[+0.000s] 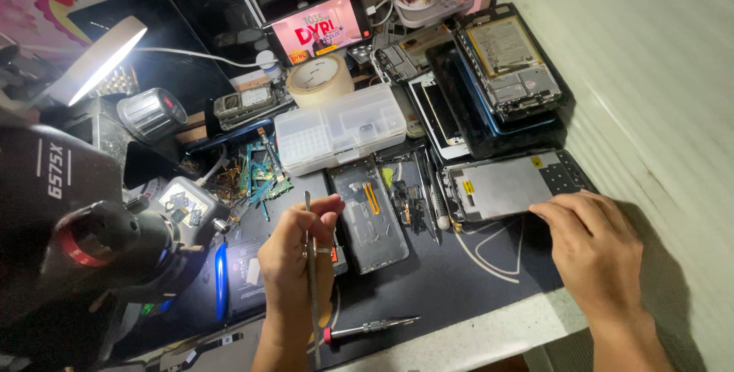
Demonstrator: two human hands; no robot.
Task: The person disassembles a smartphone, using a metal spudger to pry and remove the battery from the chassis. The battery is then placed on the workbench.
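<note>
I see little free room: the dark work mat (459, 280) is bare only along its near edge, where a small screwdriver (371, 328) lies, and the white wall (650, 74) closes off the right side. My left hand (294, 261) is curled shut, pinching thin metal tweezers (312, 280) upright just beside a grey phone back cover (368, 215). My right hand (596, 246) lies flat, fingers together, fingertips pressing the near edge of an opened phone (508, 185) by the wall.

Phone parts (505, 74) crowd mat (459, 280) (front free)
</note>
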